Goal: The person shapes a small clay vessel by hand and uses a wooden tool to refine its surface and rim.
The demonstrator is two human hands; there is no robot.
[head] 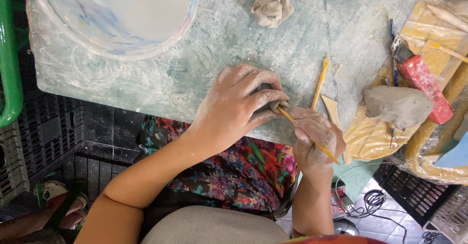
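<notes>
A clay-smeared pale green table (204,54) stands over grey floor tiles (385,219) and black plastic crates (48,127)

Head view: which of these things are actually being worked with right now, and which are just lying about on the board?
In use:
left hand cupping a small clay piece
right hand holding a yellow stick tool with its tip at that piece

Lying about:
second yellow stick
flat wooden rib
clay lump at top
larger clay lump
red-handled tool
large pale basin

Pale green table (204,63): basin (117,15) far left, clay lump (271,5) far centre, yellow stick (320,82) right, plastic sheet (429,34) far right.
</notes>
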